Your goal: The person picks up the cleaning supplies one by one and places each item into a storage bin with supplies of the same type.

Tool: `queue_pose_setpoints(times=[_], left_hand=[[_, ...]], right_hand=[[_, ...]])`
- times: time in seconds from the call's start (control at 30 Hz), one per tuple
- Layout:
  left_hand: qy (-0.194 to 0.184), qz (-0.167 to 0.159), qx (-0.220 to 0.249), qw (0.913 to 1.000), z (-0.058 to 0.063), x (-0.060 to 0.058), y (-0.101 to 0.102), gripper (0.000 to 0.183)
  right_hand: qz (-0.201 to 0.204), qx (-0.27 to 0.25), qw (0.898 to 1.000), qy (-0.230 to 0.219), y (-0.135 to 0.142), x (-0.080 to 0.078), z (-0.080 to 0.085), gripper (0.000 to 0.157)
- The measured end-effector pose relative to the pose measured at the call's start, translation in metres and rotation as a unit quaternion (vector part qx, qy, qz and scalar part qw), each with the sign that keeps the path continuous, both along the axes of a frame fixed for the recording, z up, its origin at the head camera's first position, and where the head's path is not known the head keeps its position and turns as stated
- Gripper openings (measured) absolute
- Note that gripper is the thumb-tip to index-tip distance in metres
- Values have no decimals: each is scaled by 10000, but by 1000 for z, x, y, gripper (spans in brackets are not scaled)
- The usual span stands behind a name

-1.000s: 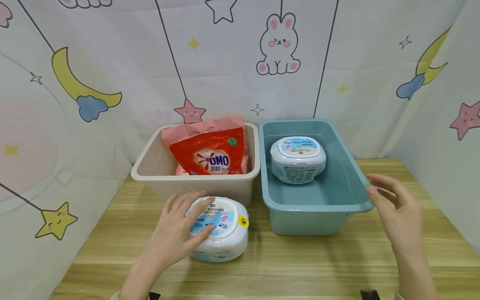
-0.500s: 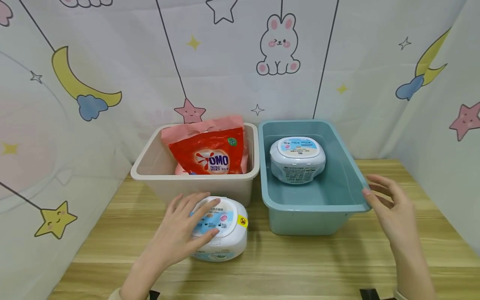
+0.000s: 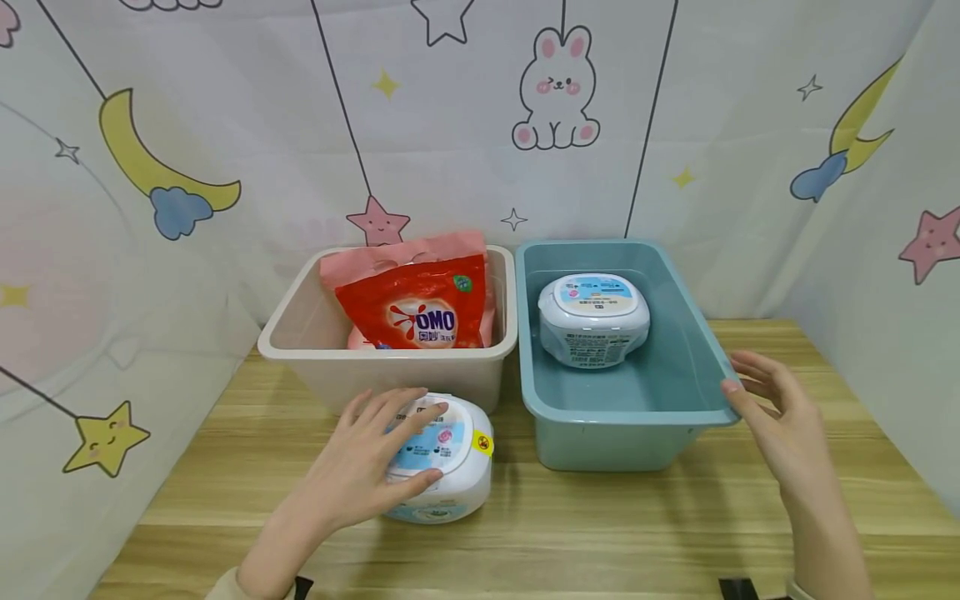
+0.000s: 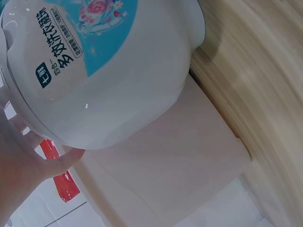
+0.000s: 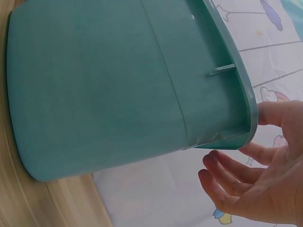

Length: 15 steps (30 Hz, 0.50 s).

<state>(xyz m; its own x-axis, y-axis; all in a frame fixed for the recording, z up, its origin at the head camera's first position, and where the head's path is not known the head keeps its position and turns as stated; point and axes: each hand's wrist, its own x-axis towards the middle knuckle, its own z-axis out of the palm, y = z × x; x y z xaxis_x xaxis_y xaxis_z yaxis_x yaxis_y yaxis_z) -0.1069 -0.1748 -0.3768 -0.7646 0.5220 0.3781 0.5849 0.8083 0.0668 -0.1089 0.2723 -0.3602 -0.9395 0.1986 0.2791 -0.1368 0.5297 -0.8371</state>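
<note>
My left hand (image 3: 363,467) lies across the lid of a white laundry-detergent tub (image 3: 468,483), thumb and fingers spread over its blue label. In the left wrist view the thumb (image 4: 68,161) meets the edge of the same tub (image 4: 142,71). My right hand (image 3: 783,417) is at the front right corner of a teal plastic bin (image 3: 622,442), fingers loosely bent. In the right wrist view its thumb and forefinger touch the bin's rim (image 5: 252,106), while the other fingers hang below. Inside the bin stands a second white detergent tub (image 3: 595,321).
Left of the teal bin, directly behind the front tub, stands a beige bin (image 3: 390,375). It holds a red OMO detergent bag (image 3: 420,300) with pink packaging behind it. A white cartoon-printed curtain (image 3: 450,125) closes the back and sides of the wooden table (image 3: 570,542).
My left hand has slid slightly right over the tub's lid. My right hand has shifted slightly left at the teal bin's corner. The tubs and bins stay nearly in place.
</note>
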Motion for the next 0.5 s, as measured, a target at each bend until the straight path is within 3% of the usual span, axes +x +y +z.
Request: queue_pose_setpoints(times=[0.5], left_hand=[[-504, -134, -168, 9985, 0, -6, 1, 77]], right_hand=[[201, -155, 9992, -296, 5, -1, -1, 49]])
